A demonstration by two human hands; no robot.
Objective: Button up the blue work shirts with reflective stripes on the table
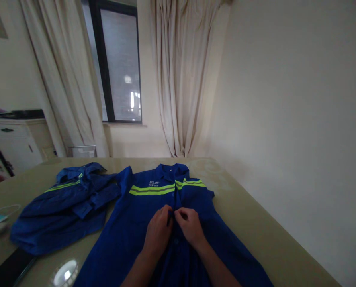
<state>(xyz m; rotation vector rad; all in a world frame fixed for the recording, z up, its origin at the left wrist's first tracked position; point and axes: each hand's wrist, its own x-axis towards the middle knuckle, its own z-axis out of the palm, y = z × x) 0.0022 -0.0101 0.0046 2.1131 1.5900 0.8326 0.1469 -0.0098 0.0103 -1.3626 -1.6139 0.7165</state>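
A blue work shirt [154, 207] with yellow-green reflective stripes lies flat, front up, on the table [255, 223]. Its collar points toward the window. My left hand [158, 231] and my right hand [190, 227] meet at the shirt's front placket, below the stripes. Both hands have their fingers pinched together on the placket's edges, almost touching each other. What sits between the fingertips is too small to make out beyond the fabric.
A second blue striped shirt [67, 203] lies crumpled at the left. A dark flat object [10, 267] and a round shiny thing [65, 273] sit at the near left edge. A white cabinet [10, 143], curtains [178, 79] and a window [118, 63] stand behind.
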